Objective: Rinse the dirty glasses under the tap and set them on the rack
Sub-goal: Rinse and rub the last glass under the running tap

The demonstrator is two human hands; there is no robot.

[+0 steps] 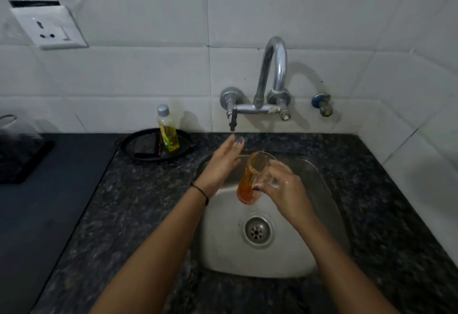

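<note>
A clear glass (250, 177) with orange liquid in its bottom is held tilted over the steel sink (322, 179). My right hand (282, 187) grips it from the right side. My left hand (224, 162) is stretched out with straight fingers, just below the tap handle (232, 117) and beside the glass's rim. The chrome tap (272, 75) is mounted on the tiled wall above the sink. No water runs from it. No rack is in view.
A bottle of yellow dish liquid (168, 129) stands on a black round tray (156, 145) left of the sink. A dark stove surface (37, 202) lies at the left. Speckled granite counter (138, 202) surrounds the sink. A wall socket (49, 28) is at upper left.
</note>
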